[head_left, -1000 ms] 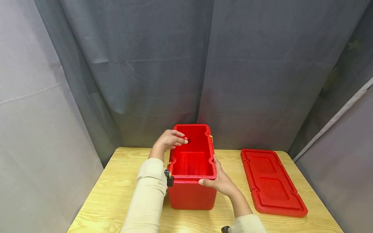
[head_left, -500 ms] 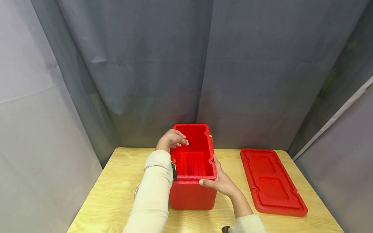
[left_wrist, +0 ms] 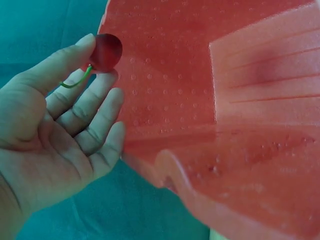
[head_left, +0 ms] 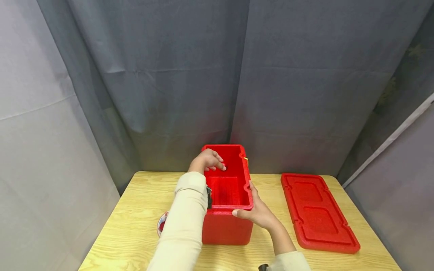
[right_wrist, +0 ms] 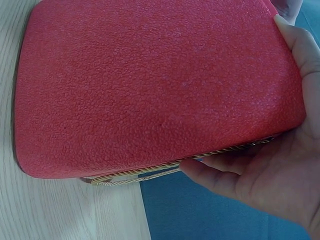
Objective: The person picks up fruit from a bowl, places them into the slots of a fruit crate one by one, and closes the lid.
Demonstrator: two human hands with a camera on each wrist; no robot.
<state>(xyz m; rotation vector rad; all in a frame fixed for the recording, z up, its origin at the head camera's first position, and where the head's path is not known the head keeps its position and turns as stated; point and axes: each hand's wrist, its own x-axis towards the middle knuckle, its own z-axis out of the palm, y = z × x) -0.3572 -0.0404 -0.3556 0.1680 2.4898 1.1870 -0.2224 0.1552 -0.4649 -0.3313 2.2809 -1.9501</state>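
A dark red cherry (left_wrist: 107,52) with a curved green stem is pinched between thumb and fingertips of my left hand (head_left: 211,160). That hand hangs over the left rim of a red foam box (head_left: 227,227), towards its far end. The box's visible floor is bare, though my left forearm hides part of the near left side. My right hand (head_left: 257,210) grips the box's near right corner, thumb on the front rim and fingers along the right wall. Below those fingers, a twisted gold cord (right_wrist: 135,175) runs along the box's side in the right wrist view.
The box's red lid (head_left: 318,214) lies flat on the wooden table (head_left: 125,226) at the right. A round plate (head_left: 161,221) with a coloured rim shows partly from behind my left sleeve. Grey curtains (head_left: 183,94) stand close behind the table.
My left hand has moved right, from the box's left rim further over its opening, with the cherry. More of the plate now shows beside the sleeve. My right hand keeps its grip.
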